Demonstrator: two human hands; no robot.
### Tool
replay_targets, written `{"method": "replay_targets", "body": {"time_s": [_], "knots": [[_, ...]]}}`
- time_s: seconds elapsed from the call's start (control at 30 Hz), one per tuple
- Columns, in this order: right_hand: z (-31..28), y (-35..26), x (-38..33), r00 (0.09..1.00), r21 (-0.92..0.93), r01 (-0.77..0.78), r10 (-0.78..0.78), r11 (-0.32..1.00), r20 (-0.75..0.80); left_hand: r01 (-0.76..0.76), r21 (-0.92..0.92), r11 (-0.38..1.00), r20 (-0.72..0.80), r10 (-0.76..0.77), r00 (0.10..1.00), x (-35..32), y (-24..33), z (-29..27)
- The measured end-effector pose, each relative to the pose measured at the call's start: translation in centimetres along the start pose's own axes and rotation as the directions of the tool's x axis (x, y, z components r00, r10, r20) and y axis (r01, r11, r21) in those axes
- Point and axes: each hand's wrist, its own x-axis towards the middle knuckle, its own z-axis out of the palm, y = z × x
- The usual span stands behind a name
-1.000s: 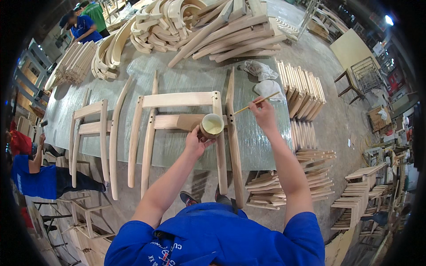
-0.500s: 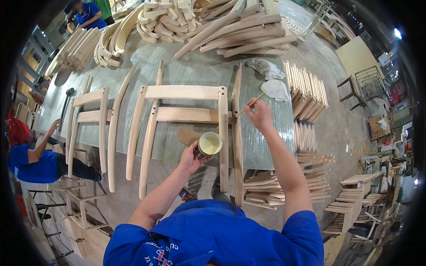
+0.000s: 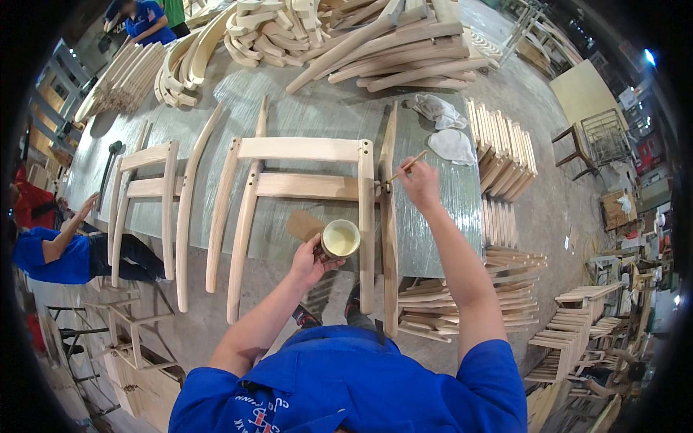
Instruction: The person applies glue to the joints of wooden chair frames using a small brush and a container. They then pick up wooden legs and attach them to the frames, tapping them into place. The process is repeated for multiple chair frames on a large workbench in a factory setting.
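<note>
My left hand is closed around a small cup of pale yellow liquid, held near the table's front edge. In my right hand is a thin wooden stick-like brush, pinched between the fingers. Its lower end reaches holes in the inner side of a long wooden leg piece; the tip is too small to make out. Just left of that piece lies a light wooden frame, with two crossbars joined to upright legs. A flat brown piece lies behind the cup.
Curved wooden parts and long legs are heaped at the back of the table. White cloths lie at its right edge, beside stacked slats. Another frame and a mallet are at left, near a person in blue.
My right hand has shifted slightly and the brush is tilted a little differently at the leg piece. The left hand still holds the cup. The person at left has moved slightly.
</note>
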Motion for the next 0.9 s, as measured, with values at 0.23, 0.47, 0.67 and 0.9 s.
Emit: {"method": "replay_targets", "body": {"time_s": [0.23,0.47,0.67,0.9], "knots": [[0.2,0.3,0.6,0.988,-0.092,0.122,-0.113,0.988,0.101,0.012,-0.021,1.0,0.016,-0.012,1.0,-0.1,-0.3,-0.5],[0.0,-0.1,0.7,0.993,-0.114,0.083,-0.072,0.99,0.093,0.014,-0.034,0.999,0.013,-0.013,1.0,-0.2,-0.3,-0.5],[-2.1,-1.9,0.6,0.994,-0.081,0.027,-0.018,0.996,0.107,-0.005,-0.032,0.999,0.03,0.006,1.0,-0.9,-0.6,-1.4],[-1.3,-1.9,0.0,0.994,-0.08,0.023,-0.014,0.997,0.111,0.029,-0.017,0.999,0.045,-0.028,0.999,-1.9,-0.2,-1.2]]}}
